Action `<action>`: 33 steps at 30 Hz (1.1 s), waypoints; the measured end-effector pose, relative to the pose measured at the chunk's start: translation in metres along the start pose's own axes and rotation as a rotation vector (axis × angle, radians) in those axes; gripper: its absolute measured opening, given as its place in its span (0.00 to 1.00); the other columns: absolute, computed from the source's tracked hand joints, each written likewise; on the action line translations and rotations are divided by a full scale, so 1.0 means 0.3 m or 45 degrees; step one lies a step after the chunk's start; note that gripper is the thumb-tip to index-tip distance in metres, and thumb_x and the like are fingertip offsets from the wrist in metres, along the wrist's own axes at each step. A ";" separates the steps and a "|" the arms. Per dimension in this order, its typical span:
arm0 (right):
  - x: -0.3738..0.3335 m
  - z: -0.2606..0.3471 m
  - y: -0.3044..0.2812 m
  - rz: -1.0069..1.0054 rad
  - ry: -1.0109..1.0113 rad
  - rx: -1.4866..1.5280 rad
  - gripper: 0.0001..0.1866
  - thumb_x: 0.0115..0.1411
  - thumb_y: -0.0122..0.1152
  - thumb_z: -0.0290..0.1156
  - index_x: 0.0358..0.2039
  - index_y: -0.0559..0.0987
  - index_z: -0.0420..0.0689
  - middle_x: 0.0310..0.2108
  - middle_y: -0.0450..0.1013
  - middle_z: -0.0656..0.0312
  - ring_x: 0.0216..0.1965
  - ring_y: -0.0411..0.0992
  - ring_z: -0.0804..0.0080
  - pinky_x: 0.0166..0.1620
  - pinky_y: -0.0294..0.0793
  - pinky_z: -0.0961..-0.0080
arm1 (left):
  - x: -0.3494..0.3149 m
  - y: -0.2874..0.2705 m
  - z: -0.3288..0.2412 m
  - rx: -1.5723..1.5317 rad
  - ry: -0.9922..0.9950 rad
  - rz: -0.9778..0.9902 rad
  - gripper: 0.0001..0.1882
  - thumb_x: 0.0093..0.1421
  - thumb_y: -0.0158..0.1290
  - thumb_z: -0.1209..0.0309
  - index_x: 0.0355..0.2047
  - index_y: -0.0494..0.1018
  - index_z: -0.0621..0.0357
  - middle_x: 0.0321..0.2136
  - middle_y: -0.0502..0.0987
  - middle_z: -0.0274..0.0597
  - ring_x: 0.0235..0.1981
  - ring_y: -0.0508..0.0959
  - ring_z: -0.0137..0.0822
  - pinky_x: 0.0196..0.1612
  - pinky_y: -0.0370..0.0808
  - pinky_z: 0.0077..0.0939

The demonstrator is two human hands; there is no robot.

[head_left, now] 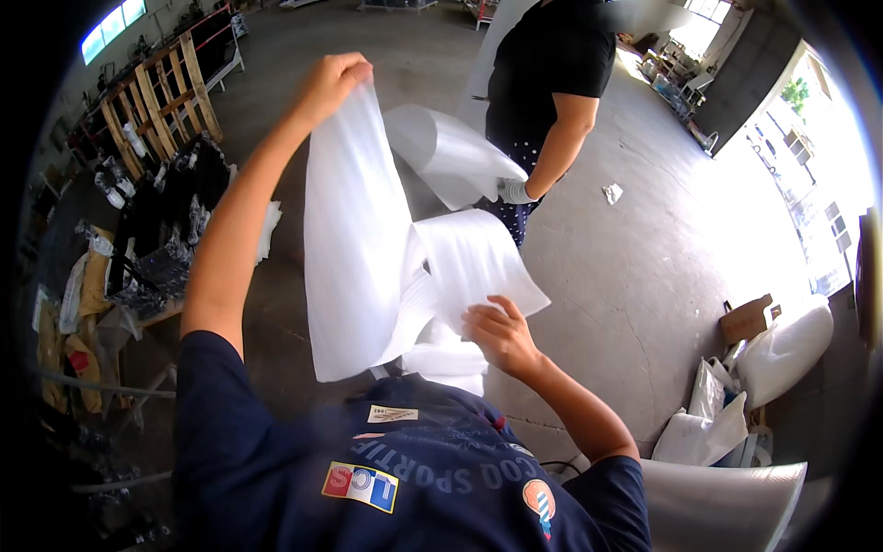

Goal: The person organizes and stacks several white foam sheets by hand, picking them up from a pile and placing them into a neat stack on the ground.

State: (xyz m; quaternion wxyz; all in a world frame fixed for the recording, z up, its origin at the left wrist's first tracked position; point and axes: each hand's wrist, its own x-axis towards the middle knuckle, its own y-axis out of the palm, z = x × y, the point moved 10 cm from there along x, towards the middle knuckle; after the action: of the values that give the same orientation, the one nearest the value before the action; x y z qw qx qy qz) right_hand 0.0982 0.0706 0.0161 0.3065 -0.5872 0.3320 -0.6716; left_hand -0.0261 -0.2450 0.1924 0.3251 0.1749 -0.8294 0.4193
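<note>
Pinching the white sheet point(354, 221), left hand point(336, 85) holds it raised; folds point(417, 304) remain below. Right hand point(501, 339) touches a curled flap point(474, 258), its grip I cannot tell

I count two bare hands of mine, one left hand point(338, 75) and one right hand point(503, 337), on white sheeting point(354, 239); whether one piece or two, I cannot tell. I see one co-worker point(550, 69), one gloved hand point(516, 190) with one pale sheet point(446, 152), one slatted wooden pallet point(166, 97), and one cardboard box point(747, 319).
</note>
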 end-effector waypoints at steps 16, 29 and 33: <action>-0.238 -0.415 0.089 0.462 0.646 0.019 0.03 0.48 0.60 0.31 0.22 0.79 0.47 0.31 0.74 0.63 0.38 0.72 0.66 0.59 0.51 0.53 | 0.001 -0.048 -0.070 0.280 0.052 0.037 0.11 0.59 0.47 0.61 0.30 0.74 0.54 0.21 0.75 0.43 0.24 0.75 0.43 0.28 0.69 0.31; 0.472 -0.328 -0.114 -0.132 0.670 0.789 0.03 0.47 0.62 0.19 0.24 0.77 0.35 0.27 0.67 0.64 0.28 0.65 0.78 0.32 0.64 0.81 | -0.193 0.334 -0.231 -0.479 -0.334 0.624 0.11 0.56 0.53 0.64 0.25 0.70 0.59 0.18 0.73 0.36 0.18 0.70 0.27 0.25 0.67 0.20; 0.400 -0.386 -0.189 -0.154 0.660 0.648 0.03 0.46 0.63 0.19 0.24 0.77 0.35 0.25 0.68 0.63 0.27 0.67 0.77 0.33 0.66 0.80 | -0.287 0.369 -0.075 -0.713 -0.499 0.752 0.12 0.56 0.54 0.64 0.25 0.70 0.60 0.18 0.71 0.33 0.19 0.68 0.21 0.25 0.66 0.18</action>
State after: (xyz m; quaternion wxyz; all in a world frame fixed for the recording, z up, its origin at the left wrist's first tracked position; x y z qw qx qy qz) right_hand -0.0325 0.0181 0.1216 0.3082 -0.3210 0.1856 -0.8761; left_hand -0.0169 -0.1603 0.0788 0.0632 -0.0877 -0.9711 0.2127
